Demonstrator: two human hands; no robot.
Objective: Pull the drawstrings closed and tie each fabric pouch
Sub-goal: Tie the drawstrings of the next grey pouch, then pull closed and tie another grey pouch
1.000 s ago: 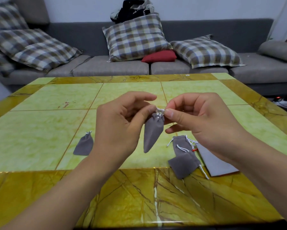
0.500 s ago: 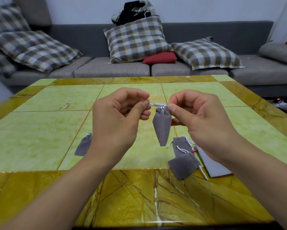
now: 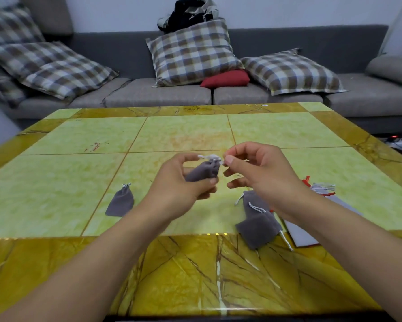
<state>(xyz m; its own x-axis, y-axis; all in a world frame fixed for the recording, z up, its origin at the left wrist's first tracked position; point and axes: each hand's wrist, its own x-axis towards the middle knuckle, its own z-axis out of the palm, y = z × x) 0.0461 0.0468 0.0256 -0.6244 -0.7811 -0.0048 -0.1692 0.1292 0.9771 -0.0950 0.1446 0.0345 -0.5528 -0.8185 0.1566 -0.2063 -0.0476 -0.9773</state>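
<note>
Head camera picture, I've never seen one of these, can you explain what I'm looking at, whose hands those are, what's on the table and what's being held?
There is no robot: the camera sits on a person's head, looking forward and down, so both arms reach in from the bottom. The left hand grips a small grey pouch round its body. The right hand pinches its white drawstring at the gathered neck. On the yellow-green table lie a closed grey pouch to the left, two more grey pouches overlapping on the right, and flat pale bags with red cords partly behind the right forearm. Behind is a grey sofa with checked cushions.
</note>
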